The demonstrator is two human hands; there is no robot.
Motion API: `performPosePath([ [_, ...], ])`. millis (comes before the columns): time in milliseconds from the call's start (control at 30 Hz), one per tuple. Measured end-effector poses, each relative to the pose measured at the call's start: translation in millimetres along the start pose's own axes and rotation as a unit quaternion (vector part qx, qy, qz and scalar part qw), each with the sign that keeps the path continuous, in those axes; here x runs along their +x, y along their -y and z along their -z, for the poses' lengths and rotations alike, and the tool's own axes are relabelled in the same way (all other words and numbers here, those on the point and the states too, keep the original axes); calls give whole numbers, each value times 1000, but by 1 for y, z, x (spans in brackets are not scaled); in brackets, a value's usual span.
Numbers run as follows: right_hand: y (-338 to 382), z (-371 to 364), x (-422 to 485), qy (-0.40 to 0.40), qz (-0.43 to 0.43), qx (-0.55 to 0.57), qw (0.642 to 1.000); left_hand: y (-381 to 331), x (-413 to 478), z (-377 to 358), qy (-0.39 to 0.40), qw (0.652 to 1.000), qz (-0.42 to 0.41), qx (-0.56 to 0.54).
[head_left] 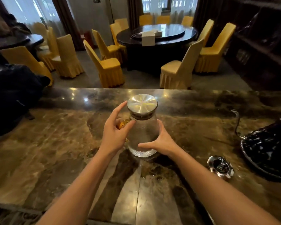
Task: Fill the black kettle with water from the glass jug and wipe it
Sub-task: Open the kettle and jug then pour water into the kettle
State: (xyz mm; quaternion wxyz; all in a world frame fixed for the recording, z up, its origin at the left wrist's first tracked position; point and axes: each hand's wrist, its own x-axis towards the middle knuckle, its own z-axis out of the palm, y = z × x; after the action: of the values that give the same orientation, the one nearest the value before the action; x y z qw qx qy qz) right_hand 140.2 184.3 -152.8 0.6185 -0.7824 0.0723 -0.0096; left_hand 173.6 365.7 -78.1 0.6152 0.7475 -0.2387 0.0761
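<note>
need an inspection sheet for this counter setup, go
surface: glossy brown marble counter
job's things: glass jug upright mid-counter, metal lid on; black kettle at the right edge, partly cut off
clutter: shiny round metal piece beside the kettle; dark bag at left
grippers: left hand at the jug's handle, thumb on its neck, grip unclear; right hand wraps the jug's lower body
cables: nothing seen
surroundings: yellow covered chairs, round dark table with white boxes
</note>
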Motion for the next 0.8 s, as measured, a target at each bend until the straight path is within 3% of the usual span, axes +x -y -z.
performPosePath([
  [200, 8, 1, -22, 8, -6, 98, 995, -24, 6, -15, -38, 998, -46, 18],
  [367, 11, 28, -39, -6, 2, 166, 986, -49, 7, -24, -17, 998, -68, 2],
  [500, 11, 63, -53, 32, 2, 332, 943, -78, 15, -48, 30, 995, -89, -13],
  [667, 14, 98, -82, 64, 5, 416, 907, -124, 32, -95, 142, 981, -127, 18],
  [800, 13, 115, -104, 33, 16, 475, 879, -158, 42, -130, 213, 947, -185, 152],
])
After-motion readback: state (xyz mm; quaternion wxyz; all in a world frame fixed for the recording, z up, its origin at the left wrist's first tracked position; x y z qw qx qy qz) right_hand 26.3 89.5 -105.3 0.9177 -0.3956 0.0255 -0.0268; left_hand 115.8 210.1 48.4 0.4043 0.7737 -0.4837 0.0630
